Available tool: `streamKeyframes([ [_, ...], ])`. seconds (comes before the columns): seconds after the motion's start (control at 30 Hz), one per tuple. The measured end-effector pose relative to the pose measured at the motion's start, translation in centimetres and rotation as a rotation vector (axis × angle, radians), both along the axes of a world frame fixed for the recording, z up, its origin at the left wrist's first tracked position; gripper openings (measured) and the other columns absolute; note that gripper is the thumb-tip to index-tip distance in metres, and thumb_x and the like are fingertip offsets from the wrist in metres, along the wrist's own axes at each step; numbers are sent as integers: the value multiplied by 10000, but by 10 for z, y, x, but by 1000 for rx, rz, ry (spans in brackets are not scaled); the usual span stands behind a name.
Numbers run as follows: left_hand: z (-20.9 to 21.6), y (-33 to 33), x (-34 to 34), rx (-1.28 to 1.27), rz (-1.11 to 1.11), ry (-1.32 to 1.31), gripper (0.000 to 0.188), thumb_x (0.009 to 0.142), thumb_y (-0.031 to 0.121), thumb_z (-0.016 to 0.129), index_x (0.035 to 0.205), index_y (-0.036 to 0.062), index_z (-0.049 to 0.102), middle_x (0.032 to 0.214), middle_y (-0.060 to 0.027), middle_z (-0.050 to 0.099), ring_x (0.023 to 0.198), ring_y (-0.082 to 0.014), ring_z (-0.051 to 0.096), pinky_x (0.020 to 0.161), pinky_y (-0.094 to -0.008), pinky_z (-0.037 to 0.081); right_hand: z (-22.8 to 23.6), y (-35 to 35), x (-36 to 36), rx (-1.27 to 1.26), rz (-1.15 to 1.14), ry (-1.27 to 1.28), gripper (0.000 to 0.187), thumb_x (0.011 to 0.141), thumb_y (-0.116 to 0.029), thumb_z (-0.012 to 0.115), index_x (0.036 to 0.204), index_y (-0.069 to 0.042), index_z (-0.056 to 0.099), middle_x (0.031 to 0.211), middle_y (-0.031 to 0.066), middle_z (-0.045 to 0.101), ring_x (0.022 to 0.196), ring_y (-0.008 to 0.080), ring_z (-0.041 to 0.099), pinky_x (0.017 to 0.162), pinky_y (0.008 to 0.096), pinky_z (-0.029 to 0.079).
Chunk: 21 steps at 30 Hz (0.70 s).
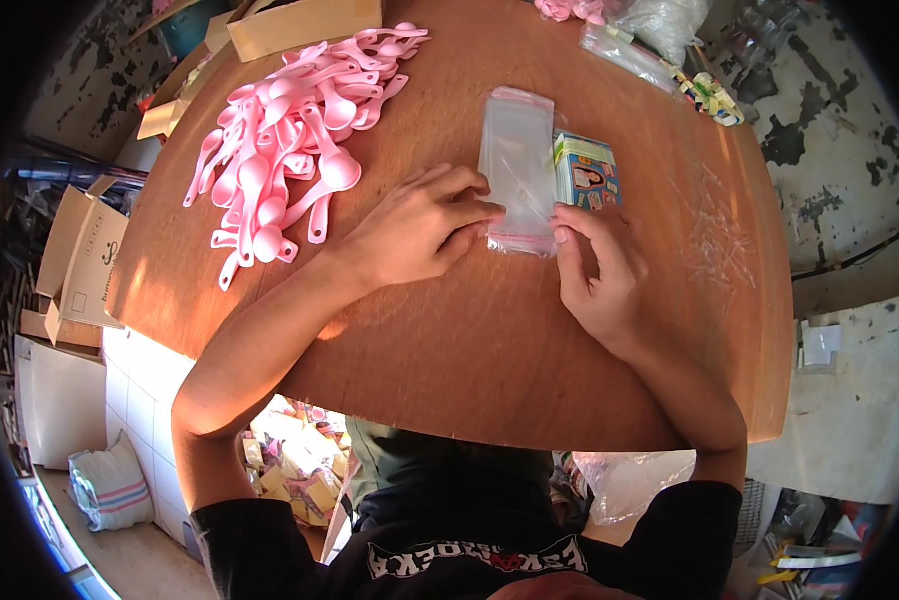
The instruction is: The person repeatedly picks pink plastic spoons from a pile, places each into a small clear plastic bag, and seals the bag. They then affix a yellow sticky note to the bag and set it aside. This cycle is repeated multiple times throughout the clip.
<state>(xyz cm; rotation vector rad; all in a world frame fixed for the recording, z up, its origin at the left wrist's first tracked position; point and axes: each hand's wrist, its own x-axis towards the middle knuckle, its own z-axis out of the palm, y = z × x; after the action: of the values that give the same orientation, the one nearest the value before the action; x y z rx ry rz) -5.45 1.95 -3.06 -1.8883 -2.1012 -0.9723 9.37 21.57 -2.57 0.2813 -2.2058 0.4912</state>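
Note:
A stack of clear plastic bags point(518, 150) lies upright on the brown table, its ends edged in pink. My left hand point(420, 225) is at the stack's lower left edge, fingers bent and fingertips closed on the plastic. At the lower right edge, my right hand point(605, 265) pinches the plastic between thumb and forefinger. Just right of the bags is a stack of printed cards point(592, 172), blue and green, partly behind my right fingers. A large heap of pink plastic spoons point(280, 150) spreads to the left of my left hand.
Thin clear strips point(715, 235) lie scattered on the table's right. At the back right are a bulky clear bag point(665, 25) and a yellow printed bundle point(715, 100). A cardboard box point(305, 25) stands at the back left. The table's near edge point(450, 438) curves before my body.

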Motion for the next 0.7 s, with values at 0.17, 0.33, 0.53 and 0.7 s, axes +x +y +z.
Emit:
streamKeyframes([
  [0.17,3,0,3,5,20,34,264,791,52,693,1053,75,700,1118,-130,600,1044,-309,587,910,-403,480,3,-3,6,149,33,54,283,823,6,681,1092,-59,626,868,51,677,753,198,625,834,397,424],
  [0.33,14,3,17,283,2,80,134,807,88,721,937,84,686,1115,-95,599,1109,-269,585,968,-466,447,0,-6,5,234,116,84,326,807,-7,708,1113,-78,621,875,37,684,775,181,629,866,399,413],
  [0.53,14,-1,14,293,-136,42,93,800,96,746,858,62,682,962,-73,668,961,-254,654,949,-435,472,14,-6,12,242,194,128,302,794,-23,713,1083,-73,639,887,29,704,783,188,642,868,401,407],
  [0.7,15,-9,10,465,-113,-1005,98,899,50,685,971,-5,647,913,-78,711,828,-143,686,743,-279,549,32,23,7,242,-193,-154,227,803,-82,703,1028,-81,675,1012,51,679,946,245,622,917,432,382],
])
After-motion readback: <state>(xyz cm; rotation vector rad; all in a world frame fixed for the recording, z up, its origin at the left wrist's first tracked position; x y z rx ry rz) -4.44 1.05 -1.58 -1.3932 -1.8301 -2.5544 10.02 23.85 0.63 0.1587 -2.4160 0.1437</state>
